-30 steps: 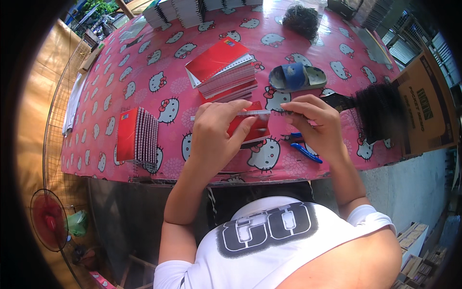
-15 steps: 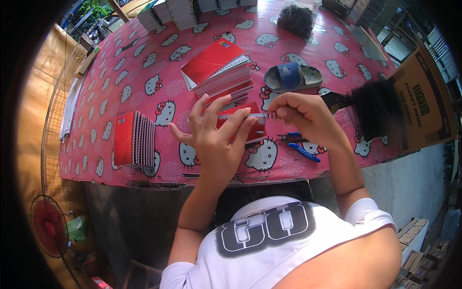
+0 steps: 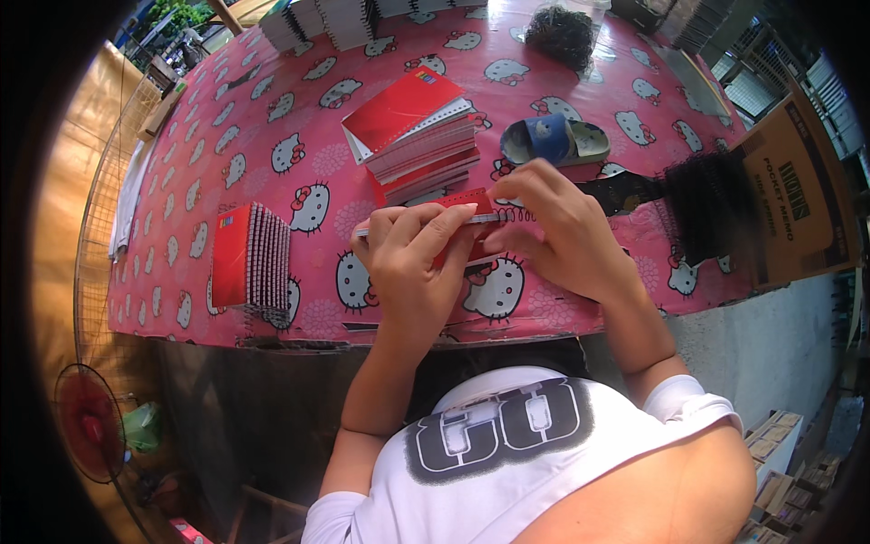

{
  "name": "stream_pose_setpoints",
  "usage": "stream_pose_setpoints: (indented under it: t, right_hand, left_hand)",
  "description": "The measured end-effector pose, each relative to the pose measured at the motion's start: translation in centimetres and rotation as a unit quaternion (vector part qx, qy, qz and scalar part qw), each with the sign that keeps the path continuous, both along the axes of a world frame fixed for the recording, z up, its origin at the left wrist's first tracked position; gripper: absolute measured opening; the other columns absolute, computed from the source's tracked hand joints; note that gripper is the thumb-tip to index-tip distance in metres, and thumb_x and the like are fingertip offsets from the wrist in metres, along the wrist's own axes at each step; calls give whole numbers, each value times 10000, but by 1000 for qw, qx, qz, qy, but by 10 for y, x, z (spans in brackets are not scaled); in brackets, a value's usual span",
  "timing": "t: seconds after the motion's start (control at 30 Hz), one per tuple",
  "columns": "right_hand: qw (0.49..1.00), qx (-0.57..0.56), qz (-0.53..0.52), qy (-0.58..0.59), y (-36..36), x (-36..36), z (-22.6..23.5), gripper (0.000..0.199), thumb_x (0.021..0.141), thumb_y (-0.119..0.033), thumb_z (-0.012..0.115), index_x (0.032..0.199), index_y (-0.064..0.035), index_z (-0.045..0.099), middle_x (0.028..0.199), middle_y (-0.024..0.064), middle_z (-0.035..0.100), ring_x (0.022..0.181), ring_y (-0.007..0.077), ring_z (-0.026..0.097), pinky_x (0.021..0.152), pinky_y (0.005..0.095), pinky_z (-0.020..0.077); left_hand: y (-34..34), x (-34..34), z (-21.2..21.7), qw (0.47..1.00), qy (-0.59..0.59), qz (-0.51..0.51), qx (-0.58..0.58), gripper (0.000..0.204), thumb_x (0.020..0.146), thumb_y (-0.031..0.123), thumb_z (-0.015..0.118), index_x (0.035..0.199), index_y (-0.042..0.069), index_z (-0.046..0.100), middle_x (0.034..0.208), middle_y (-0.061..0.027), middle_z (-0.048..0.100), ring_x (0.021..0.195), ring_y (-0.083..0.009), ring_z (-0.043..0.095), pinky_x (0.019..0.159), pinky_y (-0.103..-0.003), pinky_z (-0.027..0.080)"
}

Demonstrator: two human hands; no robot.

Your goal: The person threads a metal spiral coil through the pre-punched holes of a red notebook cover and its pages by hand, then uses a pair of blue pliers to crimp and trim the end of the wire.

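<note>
I hold a small red notebook (image 3: pixel 471 201) over the front part of a table with a pink cartoon-cat cloth (image 3: pixel 272 154). My left hand (image 3: pixel 412 263) grips its left side, fingers laid across the cover. My right hand (image 3: pixel 553 227) pinches its right end, where a black wire spiral (image 3: pixel 517 216) pokes out. Just behind my hands lies a stack of red notebooks (image 3: pixel 412 131) with punched edges.
A row of bound red notebooks (image 3: pixel 252 263) stands at the left front. A blue roll-shaped object (image 3: pixel 553 140), a heap of black spirals (image 3: pixel 716 204), a dark tangle (image 3: pixel 564 32) and more notebook stacks (image 3: pixel 335 18) lie further back. A cardboard box (image 3: pixel 797 199) stands right, a red fan (image 3: pixel 86 422) lower left.
My left hand, spread open above the notebook half a second ago, has closed onto its left side. The notebook now sits level between both hands. My head has moved closer to the table.
</note>
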State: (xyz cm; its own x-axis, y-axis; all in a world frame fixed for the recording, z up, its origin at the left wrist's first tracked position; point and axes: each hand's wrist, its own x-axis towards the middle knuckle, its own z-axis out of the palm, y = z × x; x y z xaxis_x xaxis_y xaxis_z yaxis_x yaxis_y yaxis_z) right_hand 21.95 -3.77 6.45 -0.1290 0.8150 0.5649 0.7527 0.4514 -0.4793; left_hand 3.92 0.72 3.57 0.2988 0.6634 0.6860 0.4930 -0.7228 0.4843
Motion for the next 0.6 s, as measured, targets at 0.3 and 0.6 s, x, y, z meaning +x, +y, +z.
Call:
stream_pose_setpoints:
  t: [0.3,0.6]
  right_hand:
    - [999,34,-15,5,0,-10,6,204,732,-47,732,885,-31,597,837,106,578,753,302,600,621,369,487]
    - [999,31,-19,-9,1,-13,-2,169,747,-33,701,873,-17,589,770,106,555,723,301,588,609,374,483]
  left_hand:
    - [0,-1,-1,1000,-1,-6,6,222,739,186,777,959,192,749,876,43,668,851,-155,541,835,-356,280]
    - [-1,0,-3,1000,-3,-12,12,218,740,186,778,956,187,750,862,41,659,853,-159,541,846,-362,285]
